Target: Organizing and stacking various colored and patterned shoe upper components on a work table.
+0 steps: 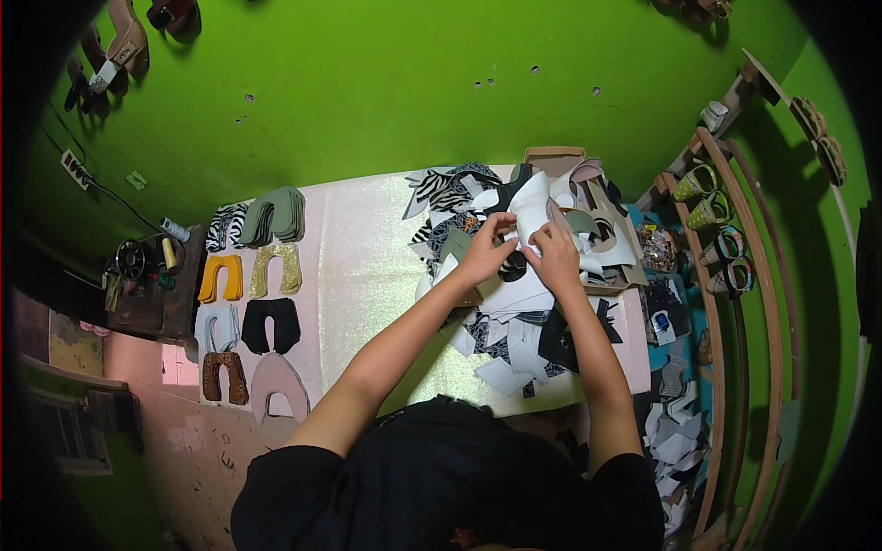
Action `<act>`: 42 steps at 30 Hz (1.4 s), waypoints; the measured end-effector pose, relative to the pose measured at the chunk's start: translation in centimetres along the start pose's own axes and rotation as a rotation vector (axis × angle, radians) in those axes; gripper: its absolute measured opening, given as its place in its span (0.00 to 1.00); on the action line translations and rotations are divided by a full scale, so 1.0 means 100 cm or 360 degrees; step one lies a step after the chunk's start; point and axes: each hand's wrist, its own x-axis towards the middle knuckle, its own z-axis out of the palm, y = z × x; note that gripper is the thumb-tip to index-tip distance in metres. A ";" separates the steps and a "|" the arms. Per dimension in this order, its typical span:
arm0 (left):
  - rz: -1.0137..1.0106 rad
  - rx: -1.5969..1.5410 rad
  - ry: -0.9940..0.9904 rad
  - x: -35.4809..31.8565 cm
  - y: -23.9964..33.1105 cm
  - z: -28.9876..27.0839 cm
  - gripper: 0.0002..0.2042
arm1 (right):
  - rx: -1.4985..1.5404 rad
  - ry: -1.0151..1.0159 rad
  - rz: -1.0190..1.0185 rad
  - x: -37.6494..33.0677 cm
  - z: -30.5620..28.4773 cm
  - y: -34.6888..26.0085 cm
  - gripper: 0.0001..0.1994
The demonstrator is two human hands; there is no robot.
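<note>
My left hand [491,246] and my right hand [554,255] are together over a heap of cut scraps on the right half of the table. Between them is a white cut piece of sheet material [530,200], curved and standing up from the heap. Both hands have their fingers closed on its lower part, the left at its left edge and the right at its right edge. Around them lie white, black, olive and zebra-striped offcuts [450,191]. White sheets [516,296] lie just below my hands. What the fingertips pinch is partly hidden.
Stacks of U-shaped pieces, such as olive [274,217], yellow [220,278] and black [272,326], line the table's left side. A cardboard box [555,154] sits behind the heap. Sandals [707,211] hang on a wooden rack [740,220] at right. A sewing machine [130,260] stands left.
</note>
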 end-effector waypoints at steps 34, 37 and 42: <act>0.0261 0.0614 -0.0299 -0.014 0.047 0.002 0.16 | 0.1484 0.1190 0.0433 0.035 -0.071 0.027 0.09; 0.0235 0.0459 -0.0330 -0.019 0.068 0.003 0.17 | 0.1517 0.1233 0.0377 0.038 -0.078 0.007 0.09; 0.0292 0.0428 -0.0425 -0.023 0.076 0.007 0.20 | 0.1550 0.1241 0.0407 0.039 -0.081 -0.011 0.08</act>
